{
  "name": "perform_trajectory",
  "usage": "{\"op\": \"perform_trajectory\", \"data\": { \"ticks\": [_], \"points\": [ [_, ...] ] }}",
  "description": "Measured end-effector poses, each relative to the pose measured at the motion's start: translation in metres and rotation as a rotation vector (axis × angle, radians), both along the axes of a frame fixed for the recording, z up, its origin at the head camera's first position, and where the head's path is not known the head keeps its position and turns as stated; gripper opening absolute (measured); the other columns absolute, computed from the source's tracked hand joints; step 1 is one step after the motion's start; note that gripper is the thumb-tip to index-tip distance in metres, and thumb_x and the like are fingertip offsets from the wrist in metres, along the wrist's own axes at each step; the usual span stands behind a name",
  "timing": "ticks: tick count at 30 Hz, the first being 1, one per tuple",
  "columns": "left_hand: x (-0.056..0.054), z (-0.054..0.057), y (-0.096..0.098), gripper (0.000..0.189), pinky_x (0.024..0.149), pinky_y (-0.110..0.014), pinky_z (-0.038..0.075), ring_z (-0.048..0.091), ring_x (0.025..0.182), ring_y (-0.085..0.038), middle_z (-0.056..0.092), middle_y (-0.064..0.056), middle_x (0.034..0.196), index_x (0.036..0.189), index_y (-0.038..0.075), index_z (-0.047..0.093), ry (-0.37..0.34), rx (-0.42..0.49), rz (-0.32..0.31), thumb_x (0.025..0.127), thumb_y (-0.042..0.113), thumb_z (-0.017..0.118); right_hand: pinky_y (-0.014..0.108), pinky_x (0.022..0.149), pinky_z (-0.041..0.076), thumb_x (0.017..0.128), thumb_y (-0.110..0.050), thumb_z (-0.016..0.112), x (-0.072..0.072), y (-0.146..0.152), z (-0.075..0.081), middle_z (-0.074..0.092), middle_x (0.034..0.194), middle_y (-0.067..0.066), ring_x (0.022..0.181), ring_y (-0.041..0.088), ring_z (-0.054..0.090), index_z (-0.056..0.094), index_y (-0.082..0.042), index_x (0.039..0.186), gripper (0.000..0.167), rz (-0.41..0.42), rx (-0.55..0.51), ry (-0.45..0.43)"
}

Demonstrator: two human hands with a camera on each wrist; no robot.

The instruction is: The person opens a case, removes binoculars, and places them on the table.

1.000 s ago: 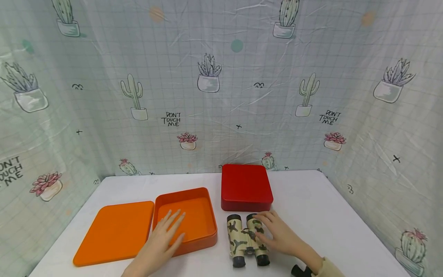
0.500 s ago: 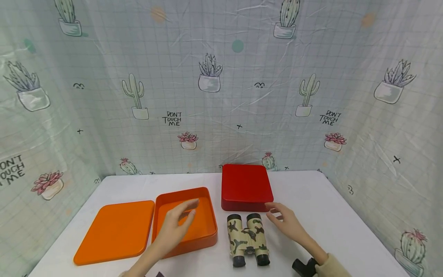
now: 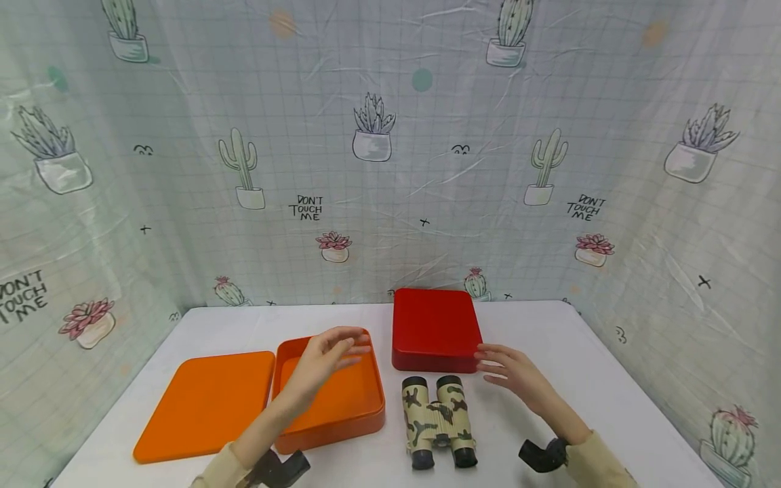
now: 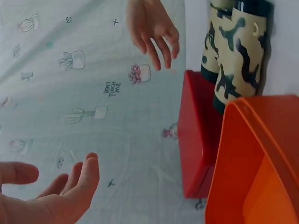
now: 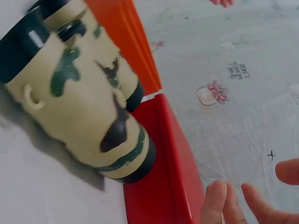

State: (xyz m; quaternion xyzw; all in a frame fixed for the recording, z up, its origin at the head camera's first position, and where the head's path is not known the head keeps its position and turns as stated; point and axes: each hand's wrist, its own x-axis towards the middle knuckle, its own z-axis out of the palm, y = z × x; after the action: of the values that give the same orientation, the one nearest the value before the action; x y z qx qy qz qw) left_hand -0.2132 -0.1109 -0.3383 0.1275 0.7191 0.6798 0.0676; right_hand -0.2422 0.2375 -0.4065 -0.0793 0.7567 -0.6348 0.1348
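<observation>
Above the open orange box hovers my left hand, its fingers loosely bent and holding nothing. My right hand is in the air by the near right corner of the closed red box, fingers spread and nothing in them. Between the hands on the table lie camouflage binoculars, with black eyepieces and lens ends. They also show large in the right wrist view, the binoculars lying in front of the red box. The left wrist view shows both hands apart from every object.
An orange lid lies flat on the white table, left of the orange box. A grey curtain printed with cacti hangs behind and along both sides. A black wrist-camera mount sits at the right sleeve.
My right hand has let go of the binoculars and moved right and away. My left hand has lifted from over the orange box and turned. The binoculars, boxes and lid stay in place.
</observation>
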Motion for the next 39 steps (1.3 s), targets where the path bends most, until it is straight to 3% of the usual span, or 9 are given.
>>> {"op": "perform_trajectory", "data": {
  "ticks": [4,8,13,19,23,27,31,35,39],
  "points": [
    [-0.011,0.003,0.003,0.037,0.09,-0.033,0.047,0.058,0.107,-0.026,0.053,-0.02,0.123,0.124,-0.004,0.044,-0.145,0.096,-0.036,0.095,0.019,0.039,0.033,0.095,0.044,0.096,-0.033,0.035,-0.006,0.007,0.003,0.03,0.14,0.026,0.122,0.032,0.044,0.021,0.007,0.138,0.06,-0.021,-0.071,-0.11],
    [-0.019,0.003,0.007,0.04,0.093,-0.036,0.044,0.055,0.112,-0.029,0.047,-0.023,0.129,0.127,-0.006,0.04,-0.214,0.156,-0.083,0.096,0.018,0.036,0.027,0.093,0.045,0.096,-0.032,0.034,-0.011,0.013,0.005,0.029,0.142,0.023,0.118,0.025,0.046,0.015,0.004,0.14,0.06,-0.076,-0.198,-0.24],
    [-0.032,-0.001,0.014,0.043,0.095,-0.037,0.041,0.048,0.118,-0.034,0.039,-0.026,0.135,0.131,-0.007,0.035,-0.291,0.253,-0.124,0.096,0.018,0.034,0.024,0.092,0.045,0.096,-0.026,0.034,-0.013,0.019,0.007,0.029,0.14,0.017,0.109,0.018,0.049,0.006,0.001,0.142,0.06,-0.107,-0.399,-0.374],
    [-0.048,-0.012,0.019,0.047,0.103,-0.038,0.03,0.03,0.129,-0.04,0.022,-0.027,0.144,0.137,-0.009,0.02,-0.452,0.418,-0.172,0.097,0.015,0.027,0.023,0.096,0.042,0.097,-0.025,0.035,-0.011,0.023,0.006,0.012,0.146,0.015,0.111,0.02,0.044,0.002,-0.005,0.144,0.061,-0.092,-0.558,-0.469],
    [-0.058,-0.022,0.023,0.05,0.105,-0.039,0.027,0.027,0.131,-0.04,0.019,-0.027,0.144,0.137,-0.009,0.018,-0.542,0.494,-0.139,0.095,0.015,0.028,0.022,0.097,0.041,0.097,-0.024,0.035,-0.013,0.022,0.004,0.009,0.148,0.012,0.114,0.021,0.042,0.004,-0.008,0.144,0.059,-0.128,-0.6,-0.508],
    [-0.065,-0.029,0.028,0.051,0.106,-0.041,0.026,0.029,0.13,-0.042,0.021,-0.029,0.143,0.136,-0.011,0.018,-0.59,0.504,-0.07,0.094,0.014,0.031,0.025,0.101,0.038,0.096,-0.022,0.037,-0.018,0.02,0.001,0.012,0.147,0.012,0.117,0.023,0.038,0.012,-0.009,0.143,0.054,-0.188,-0.628,-0.522],
    [-0.072,-0.036,0.033,0.053,0.108,-0.044,0.024,0.025,0.131,-0.043,0.018,-0.031,0.142,0.136,-0.013,0.015,-0.622,0.523,-0.038,0.092,0.013,0.03,0.029,0.102,0.037,0.095,-0.019,0.039,-0.021,0.018,0.0,0.016,0.145,0.014,0.116,0.025,0.04,0.019,-0.008,0.139,0.05,-0.244,-0.642,-0.522],
    [-0.078,-0.044,0.038,0.054,0.108,-0.046,0.022,0.023,0.131,-0.044,0.016,-0.032,0.142,0.136,-0.014,0.014,-0.648,0.541,-0.018,0.092,0.013,0.032,0.032,0.101,0.038,0.095,-0.016,0.039,-0.02,0.016,-0.002,0.012,0.147,0.016,0.118,0.027,0.039,0.019,-0.008,0.138,0.049,-0.263,-0.613,-0.504],
    [-0.085,-0.051,0.041,0.055,0.107,-0.047,0.024,0.025,0.129,-0.046,0.016,-0.033,0.142,0.135,-0.014,0.015,-0.66,0.542,0.023,0.091,0.012,0.034,0.031,0.101,0.038,0.095,-0.014,0.038,-0.02,0.015,-0.002,0.006,0.149,0.015,0.12,0.027,0.036,0.017,-0.007,0.139,0.048,-0.231,-0.601,-0.489]
  ]
}}
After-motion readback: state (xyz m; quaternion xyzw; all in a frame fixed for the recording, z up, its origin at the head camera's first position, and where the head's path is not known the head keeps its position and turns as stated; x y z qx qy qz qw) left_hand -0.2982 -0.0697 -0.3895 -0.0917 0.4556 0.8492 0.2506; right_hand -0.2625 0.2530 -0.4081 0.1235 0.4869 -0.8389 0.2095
